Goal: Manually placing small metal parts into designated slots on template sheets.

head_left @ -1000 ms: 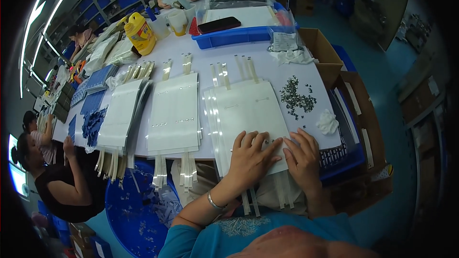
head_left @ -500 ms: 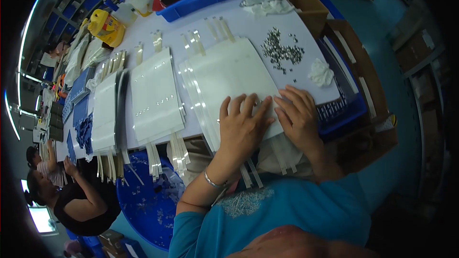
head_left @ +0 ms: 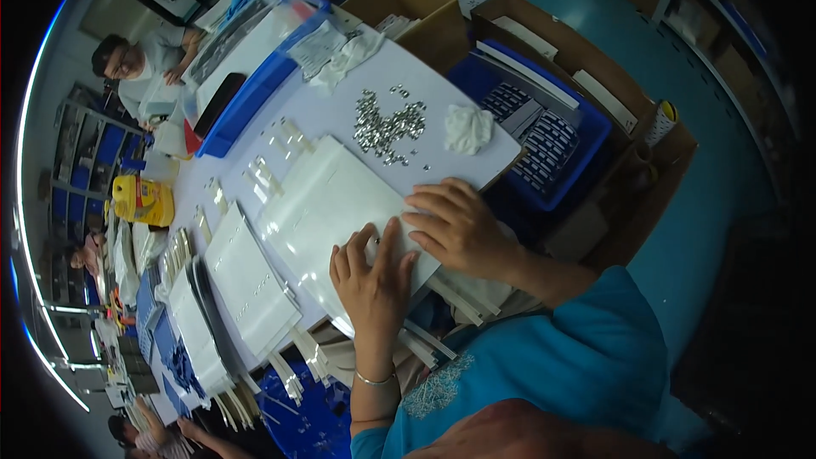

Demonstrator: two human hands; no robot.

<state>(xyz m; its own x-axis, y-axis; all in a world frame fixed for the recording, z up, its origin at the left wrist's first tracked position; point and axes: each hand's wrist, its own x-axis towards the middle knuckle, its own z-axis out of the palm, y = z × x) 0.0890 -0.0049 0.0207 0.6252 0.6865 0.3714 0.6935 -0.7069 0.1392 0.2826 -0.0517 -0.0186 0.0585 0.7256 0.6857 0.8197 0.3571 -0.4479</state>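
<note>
A stack of white flat panels [head_left: 331, 191] with ribbon tails lies in front of me at the table's near edge. My left hand [head_left: 370, 285] rests on the top panel, its fingers spread. By its fingertips sits a small metal piece [head_left: 376, 240]. Close to its right, my right hand [head_left: 463, 229] touches the panel's right side with fingers bent and apart, and I see nothing in them. Beyond the stack lies a pile of small shiny metal pieces [head_left: 384, 126].
More panel stacks [head_left: 251, 276] lie to the left. A crumpled white cloth [head_left: 468, 129] is at the table's right corner, beside a blue crate [head_left: 586, 153] and cardboard boxes [head_left: 408, 21]. At the back are a blue tray [head_left: 246, 110], a dark phone [head_left: 219, 105] and a yellow jug [head_left: 143, 201]. Other people sit further off.
My view has turned, so the table appears rotated and shifted left and down. Both hands stay on the top panel, the right hand now lying more sideways across its edge.
</note>
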